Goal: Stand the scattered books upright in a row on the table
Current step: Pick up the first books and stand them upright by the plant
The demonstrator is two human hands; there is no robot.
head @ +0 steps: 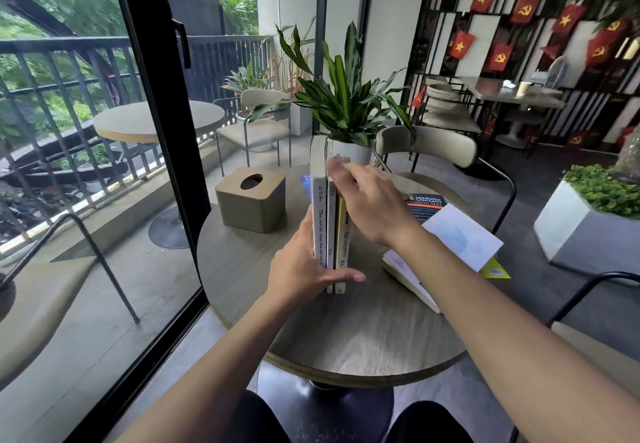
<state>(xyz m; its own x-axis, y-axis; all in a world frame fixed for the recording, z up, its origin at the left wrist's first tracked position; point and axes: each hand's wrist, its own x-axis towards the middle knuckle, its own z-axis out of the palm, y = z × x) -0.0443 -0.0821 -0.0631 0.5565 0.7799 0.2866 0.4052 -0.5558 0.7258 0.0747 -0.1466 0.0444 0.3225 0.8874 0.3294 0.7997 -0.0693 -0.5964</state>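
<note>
Three books stand upright, spines toward me, in the middle of the round wooden table [346,338]: a grey-white book [319,214], a thin white one [331,231] and a yellow-spined one [343,235]. My left hand [301,266] grips the row at its base, thumb across the spines. My right hand [367,200] rests blurred on the row's top right side, fingers spread. To the right lie a dark blue book [424,205], a white book [460,235], a white-covered book [408,276] under it and a yellow one [495,271]. A blue book [305,183] lies flat behind the row.
A tan tissue box [251,198] stands on the table left of the row. A potted plant [346,103] in a white pot sits at the far edge, with a beige chair [429,145] behind. A glass sliding door [162,131] runs along the left.
</note>
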